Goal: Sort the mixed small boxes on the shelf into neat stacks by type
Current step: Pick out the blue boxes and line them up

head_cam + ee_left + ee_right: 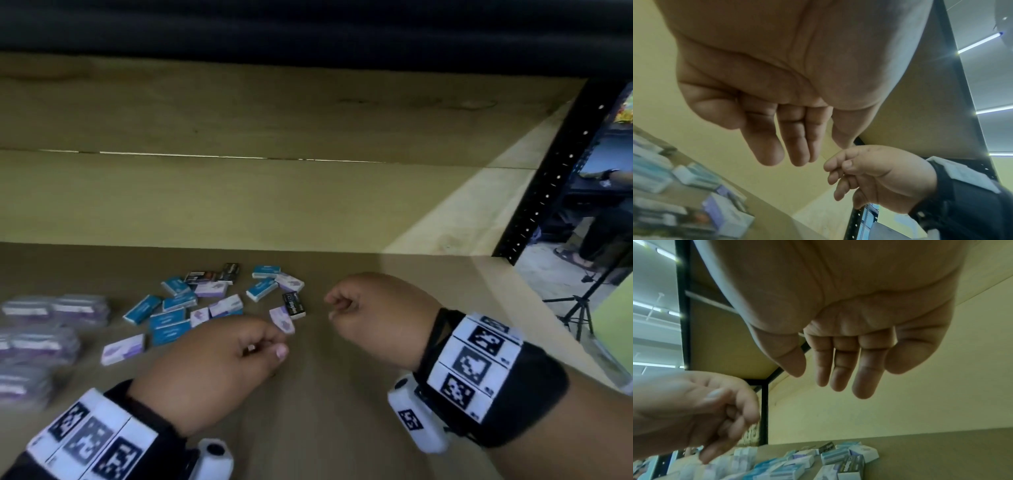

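Small boxes lie mixed on the brown shelf board [342, 394]: blue ones [142, 308], purple-and-white ones [122, 348] and black ones [293, 305]. Blurred stacks of purple-white boxes [54, 308] stand at the far left. My left hand [270, 342] hovers just in front of the pile, its fingertips beside a tilted purple box [282, 318]; the left wrist view shows its fingers [797, 146] relaxed and holding nothing. My right hand [334, 306] hangs to the right of the pile near a black box, fingers [865, 378] loose and empty.
A yellow back panel [239, 198] closes the shelf behind the boxes. The dark upper shelf [308, 34] overhangs. A black perforated upright [555, 171] marks the right end; beyond it are a tripod [579, 308] and a seated person [609, 219].
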